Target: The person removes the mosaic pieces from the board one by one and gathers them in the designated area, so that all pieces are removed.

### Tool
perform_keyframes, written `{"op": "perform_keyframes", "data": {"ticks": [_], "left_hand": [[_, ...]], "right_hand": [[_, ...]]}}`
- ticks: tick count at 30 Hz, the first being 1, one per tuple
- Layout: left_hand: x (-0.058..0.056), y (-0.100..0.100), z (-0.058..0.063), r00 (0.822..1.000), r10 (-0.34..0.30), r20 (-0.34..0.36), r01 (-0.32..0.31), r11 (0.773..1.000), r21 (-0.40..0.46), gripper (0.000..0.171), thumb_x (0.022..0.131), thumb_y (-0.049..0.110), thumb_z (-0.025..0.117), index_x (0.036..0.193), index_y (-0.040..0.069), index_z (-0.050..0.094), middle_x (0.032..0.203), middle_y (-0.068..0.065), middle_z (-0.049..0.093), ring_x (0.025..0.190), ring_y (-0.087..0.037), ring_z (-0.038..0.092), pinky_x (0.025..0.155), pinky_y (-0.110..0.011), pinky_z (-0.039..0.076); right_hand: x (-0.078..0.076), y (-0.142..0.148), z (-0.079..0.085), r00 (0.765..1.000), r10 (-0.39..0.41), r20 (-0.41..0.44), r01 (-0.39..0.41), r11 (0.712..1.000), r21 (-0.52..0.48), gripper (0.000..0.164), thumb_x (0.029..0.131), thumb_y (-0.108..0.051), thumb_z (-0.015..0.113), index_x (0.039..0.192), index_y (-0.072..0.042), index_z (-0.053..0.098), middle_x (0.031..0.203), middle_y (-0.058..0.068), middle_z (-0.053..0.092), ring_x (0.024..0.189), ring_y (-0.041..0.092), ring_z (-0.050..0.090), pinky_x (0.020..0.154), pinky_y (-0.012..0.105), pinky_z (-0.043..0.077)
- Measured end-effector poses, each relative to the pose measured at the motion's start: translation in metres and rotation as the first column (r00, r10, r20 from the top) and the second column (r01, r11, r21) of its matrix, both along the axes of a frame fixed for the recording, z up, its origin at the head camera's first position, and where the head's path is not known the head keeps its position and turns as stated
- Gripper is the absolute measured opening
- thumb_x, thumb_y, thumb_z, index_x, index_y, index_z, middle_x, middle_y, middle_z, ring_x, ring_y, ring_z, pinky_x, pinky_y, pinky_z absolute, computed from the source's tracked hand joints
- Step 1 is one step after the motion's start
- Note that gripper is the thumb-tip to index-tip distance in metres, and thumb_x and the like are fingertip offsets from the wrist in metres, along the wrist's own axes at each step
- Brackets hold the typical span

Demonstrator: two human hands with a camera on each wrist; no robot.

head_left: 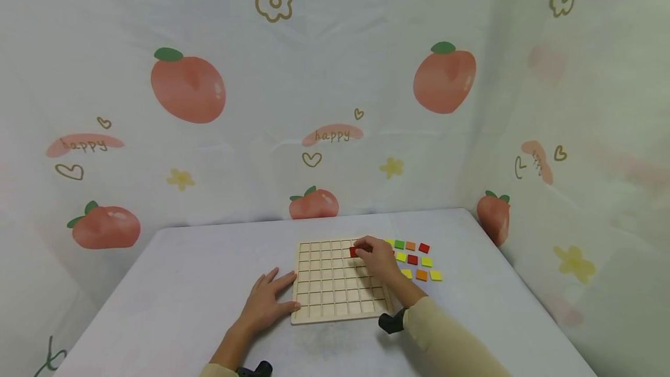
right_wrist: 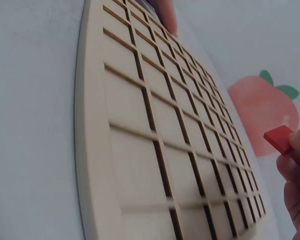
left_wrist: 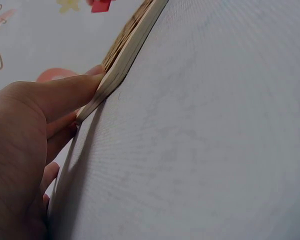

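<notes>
A wooden board (head_left: 337, 285) with a grid of square recesses lies on the table. Over the board's upper right part, my right hand (head_left: 381, 259) pinches a small red square tile (head_left: 353, 252) between thumb and fingers. In the right wrist view the red tile (right_wrist: 278, 139) stands out from the fingertips, tilted and above the grid. My left hand (head_left: 263, 306) rests at the board's left edge, fingers spread, with the thumb and a finger touching the rim. The left wrist view shows the thumb against the board's edge (left_wrist: 121, 70).
Right of the board lie several loose square tiles in rows, among them a green tile (head_left: 399, 245), an orange tile (head_left: 421, 275) and a yellow tile (head_left: 435, 276). My right hand partly covers some of them. A white cloth (head_left: 183, 284) covers the table; a printed curtain (head_left: 251, 103) hangs behind.
</notes>
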State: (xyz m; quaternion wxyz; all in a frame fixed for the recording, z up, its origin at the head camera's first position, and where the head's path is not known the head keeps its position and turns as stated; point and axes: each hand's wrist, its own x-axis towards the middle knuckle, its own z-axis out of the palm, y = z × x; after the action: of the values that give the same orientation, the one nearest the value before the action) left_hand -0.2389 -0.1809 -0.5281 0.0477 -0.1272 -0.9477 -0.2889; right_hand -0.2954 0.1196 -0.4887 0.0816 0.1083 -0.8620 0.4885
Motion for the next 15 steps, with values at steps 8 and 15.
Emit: {"op": "perform_keyframes", "data": {"ticks": [8,15], "left_hand": [[-0.001,0.000,-0.002,1.000,-0.005,0.007,0.005,1.000,0.004,0.073,0.073,0.054,0.076,0.135,0.017,0.060,0.137,0.000,0.057,0.140,-0.034,0.030,0.114,-0.056,0.013],[0.000,0.000,-0.001,1.000,0.003,0.001,-0.003,1.000,-0.003,0.074,0.073,0.054,0.076,0.135,0.016,0.060,0.137,-0.002,0.057,0.140,-0.035,0.031,0.114,-0.057,0.014]], "right_hand": [[-0.001,0.040,-0.001,0.988,-0.152,0.029,0.152,0.988,0.020,0.013,0.091,-0.010,0.069,0.103,-0.009,0.072,0.093,0.000,0.068,0.084,0.018,0.061,0.075,0.032,0.055],[0.002,0.071,-0.001,0.974,-0.226,0.033,0.224,0.973,0.057,0.013,0.091,-0.010,0.068,0.103,-0.007,0.072,0.097,0.004,0.069,0.087,0.020,0.061,0.079,0.036,0.056]]}}
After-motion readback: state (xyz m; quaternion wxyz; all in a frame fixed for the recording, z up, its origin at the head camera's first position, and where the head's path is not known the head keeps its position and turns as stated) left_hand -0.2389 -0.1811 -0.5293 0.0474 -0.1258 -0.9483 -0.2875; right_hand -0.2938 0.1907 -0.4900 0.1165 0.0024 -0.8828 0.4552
